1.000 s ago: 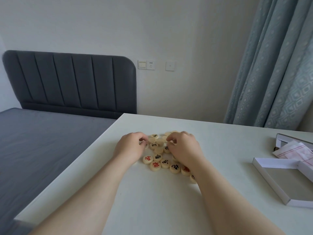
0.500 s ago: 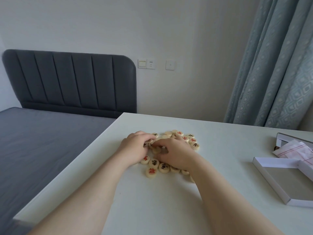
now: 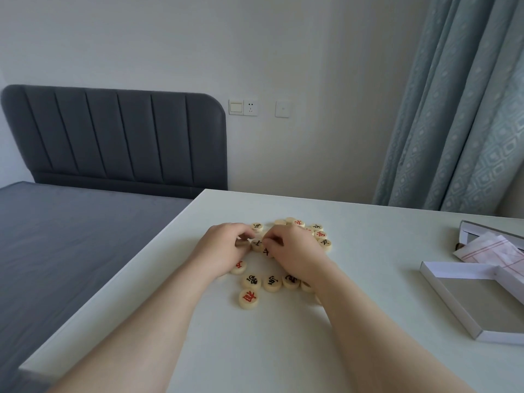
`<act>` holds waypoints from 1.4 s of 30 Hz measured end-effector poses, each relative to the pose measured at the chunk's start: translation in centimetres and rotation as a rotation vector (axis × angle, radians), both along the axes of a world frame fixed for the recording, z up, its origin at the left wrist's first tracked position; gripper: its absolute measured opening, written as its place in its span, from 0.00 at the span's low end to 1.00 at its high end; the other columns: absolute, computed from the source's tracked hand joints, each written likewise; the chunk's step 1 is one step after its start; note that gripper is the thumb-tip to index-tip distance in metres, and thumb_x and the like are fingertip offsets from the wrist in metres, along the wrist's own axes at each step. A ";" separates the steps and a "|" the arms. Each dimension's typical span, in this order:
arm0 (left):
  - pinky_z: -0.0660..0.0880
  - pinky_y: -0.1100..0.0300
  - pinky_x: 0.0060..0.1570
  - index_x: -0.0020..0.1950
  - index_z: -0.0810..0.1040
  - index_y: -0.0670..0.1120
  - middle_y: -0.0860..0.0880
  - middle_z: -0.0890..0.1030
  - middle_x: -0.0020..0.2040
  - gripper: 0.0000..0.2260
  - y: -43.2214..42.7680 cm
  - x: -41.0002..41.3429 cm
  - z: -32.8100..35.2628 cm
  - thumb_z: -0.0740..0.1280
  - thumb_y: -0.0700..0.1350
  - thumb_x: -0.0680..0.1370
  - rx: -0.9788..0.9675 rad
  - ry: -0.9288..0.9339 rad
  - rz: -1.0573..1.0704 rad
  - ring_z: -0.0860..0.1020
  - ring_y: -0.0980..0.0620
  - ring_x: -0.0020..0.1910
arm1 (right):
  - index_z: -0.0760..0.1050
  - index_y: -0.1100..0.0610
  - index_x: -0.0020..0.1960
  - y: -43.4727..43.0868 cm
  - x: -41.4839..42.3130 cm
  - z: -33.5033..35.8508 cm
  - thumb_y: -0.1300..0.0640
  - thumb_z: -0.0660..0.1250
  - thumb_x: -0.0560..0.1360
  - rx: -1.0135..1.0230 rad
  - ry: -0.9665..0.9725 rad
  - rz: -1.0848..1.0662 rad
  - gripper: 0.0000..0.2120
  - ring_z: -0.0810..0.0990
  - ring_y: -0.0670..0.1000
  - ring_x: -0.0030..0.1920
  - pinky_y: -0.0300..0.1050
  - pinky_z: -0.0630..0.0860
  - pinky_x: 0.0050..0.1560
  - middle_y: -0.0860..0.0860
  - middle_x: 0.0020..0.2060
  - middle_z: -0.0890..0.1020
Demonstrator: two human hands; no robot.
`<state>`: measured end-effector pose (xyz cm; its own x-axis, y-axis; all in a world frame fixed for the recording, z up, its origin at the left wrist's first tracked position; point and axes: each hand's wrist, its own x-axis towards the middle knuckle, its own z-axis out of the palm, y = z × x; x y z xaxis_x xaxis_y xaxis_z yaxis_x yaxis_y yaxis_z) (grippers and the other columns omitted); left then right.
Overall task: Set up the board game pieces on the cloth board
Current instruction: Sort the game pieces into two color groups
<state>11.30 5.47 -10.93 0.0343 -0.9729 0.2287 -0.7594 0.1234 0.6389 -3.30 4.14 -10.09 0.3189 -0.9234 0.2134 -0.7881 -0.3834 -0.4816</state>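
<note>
A heap of round cream game pieces [image 3: 272,282] with red or black characters lies on the white table [image 3: 255,350]. One red-marked piece [image 3: 248,299] sits nearest me. My left hand [image 3: 224,248] and my right hand [image 3: 295,253] are both over the middle of the heap, fingers curled down, fingertips almost meeting. Each hand pinches a piece at its fingertips, and the hands hide several pieces. The folded cloth board [image 3: 493,251], white with red lines, lies at the right edge, apart from both hands.
An open white cardboard box [image 3: 467,307] lies on the table at the right, with the cloth resting partly on it. A grey bed [image 3: 71,236] borders the table's left edge. A blue-grey curtain [image 3: 453,109] hangs behind on the right.
My right hand has shifted left toward my left hand, uncovering pieces at the heap's far right. The nearest pieces have spread a little toward me.
</note>
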 end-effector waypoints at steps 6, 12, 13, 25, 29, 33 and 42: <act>0.68 0.70 0.35 0.53 0.78 0.52 0.55 0.79 0.44 0.08 -0.1 0.0 0.0 0.60 0.45 0.79 -0.042 0.070 0.054 0.75 0.54 0.43 | 0.79 0.54 0.51 -0.4 -0.3 -0.4 0.56 0.61 0.76 0.018 -0.032 -0.091 0.09 0.77 0.54 0.52 0.47 0.75 0.49 0.52 0.48 0.82; 0.69 0.63 0.34 0.41 0.78 0.49 0.53 0.79 0.37 0.08 -0.6 0.1 -0.2 0.62 0.45 0.77 -0.032 0.041 0.140 0.75 0.52 0.36 | 0.79 0.53 0.49 -0.5 -0.6 -0.2 0.59 0.60 0.75 -0.032 -0.059 -0.133 0.09 0.75 0.53 0.53 0.44 0.73 0.47 0.50 0.47 0.82; 0.69 0.62 0.35 0.42 0.79 0.49 0.51 0.80 0.39 0.07 -0.6 0.1 -0.3 0.62 0.45 0.77 -0.028 0.024 0.146 0.75 0.51 0.37 | 0.78 0.53 0.49 -0.5 -0.7 -0.3 0.59 0.59 0.75 -0.035 -0.067 -0.147 0.10 0.74 0.53 0.53 0.45 0.73 0.47 0.50 0.46 0.82; 0.66 0.57 0.60 0.58 0.78 0.51 0.54 0.77 0.58 0.14 -1.6 -2.6 1.3 0.55 0.44 0.80 -0.144 -0.251 -0.050 0.69 0.50 0.62 | 0.76 0.51 0.56 -1.7 -3.0 -0.4 0.59 0.56 0.77 -0.149 -0.089 -0.255 0.13 0.68 0.53 0.59 0.44 0.64 0.56 0.49 0.56 0.78; 0.68 0.55 0.62 0.58 0.77 0.51 0.49 0.74 0.58 0.12 -3.1 -3.6 1.3 0.58 0.43 0.78 0.019 -0.234 -0.027 0.70 0.48 0.62 | 0.75 0.49 0.59 -2.4 -3.7 -0.2 0.57 0.55 0.78 -0.138 -0.005 -0.239 0.14 0.65 0.53 0.63 0.44 0.60 0.57 0.47 0.61 0.76; 0.70 0.57 0.54 0.55 0.76 0.48 0.46 0.73 0.54 0.12 -3.3 -4.1 0.7 0.59 0.42 0.75 0.070 -0.237 0.020 0.72 0.46 0.57 | 0.74 0.49 0.60 -2.4 -2.0 0.0 0.58 0.56 0.76 -0.246 0.174 -0.066 0.15 0.64 0.51 0.65 0.45 0.57 0.58 0.43 0.61 0.76; 0.72 0.63 0.52 0.56 0.79 0.48 0.50 0.81 0.52 0.10 -2.9 -1.3 0.6 0.65 0.43 0.76 -0.005 -0.058 0.047 0.78 0.51 0.52 | 0.73 0.46 0.63 -2.5 -1.1 0.5 0.55 0.56 0.77 -0.066 0.219 -0.024 0.16 0.63 0.53 0.66 0.45 0.58 0.60 0.51 0.60 0.76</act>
<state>9.96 2.56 -10.34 0.0668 -0.9693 0.2367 -0.7999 0.0898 0.5933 -4.44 1.66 -9.57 0.3424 -0.9176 0.2018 -0.8802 -0.3884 -0.2727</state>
